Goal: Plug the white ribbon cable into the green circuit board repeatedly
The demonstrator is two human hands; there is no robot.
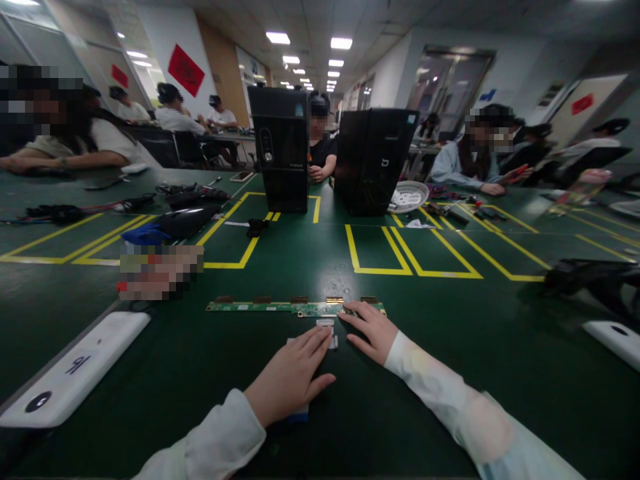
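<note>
A long, narrow green circuit board [260, 307] lies crosswise on the green table, with several brownish tabs along its far edge. My right hand [370, 328] rests with fingers spread over the board's right part, fingertips touching it. Just below the board's middle, my left hand [293, 373] lies palm down, fingers stretched over a flat white ribbon cable [325, 323]. Most of the cable is hidden under this hand; a blue end [299, 418] peeks out near the wrist. Neither hand is closed around anything.
Two black computer towers [279, 150] [373, 160] stand ahead, a person between them. White elongated devices [75, 373] [620, 343] lie at left and right. Yellow tape [383, 271] marks the table. A white basket [410, 197], cables [193, 197] and other seated people surround it.
</note>
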